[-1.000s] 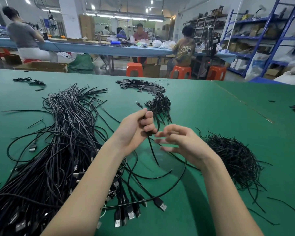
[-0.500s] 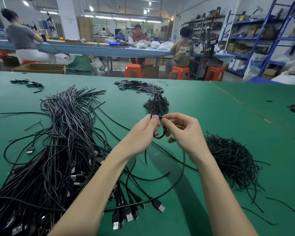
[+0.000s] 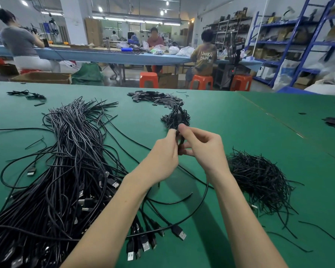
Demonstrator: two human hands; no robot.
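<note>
The person holds one black cable (image 3: 180,141) up over the green table (image 3: 240,132), between both hands. The left hand (image 3: 162,157) pinches the folded part of the cable with thumb and fingers. The right hand (image 3: 203,151) pinches it too, from the other side, with its fingers curled. The hands touch each other. The rest of the cable hangs down, curves across the table and ends in a plug (image 3: 179,232) near the person's arms.

The work looks like winding the cable into a small loop. The loop could slip and spring open if either pinch gets loose, because the cable is stiff and bouncy. The long end could also catch on the big pile of cables (image 3: 66,171) on the left and drag some of them along. The hands are just in front of the small bundle (image 3: 175,118), so a bump could knock it. The heap of thin ties (image 3: 259,176) sits near the right arm, and a sweep of that arm could scatter it.

A person on an orange stool (image 3: 201,82) wears a shirt (image 3: 206,56) that says "UNKN OWN". Any print on the plugs is too small to read.
</note>
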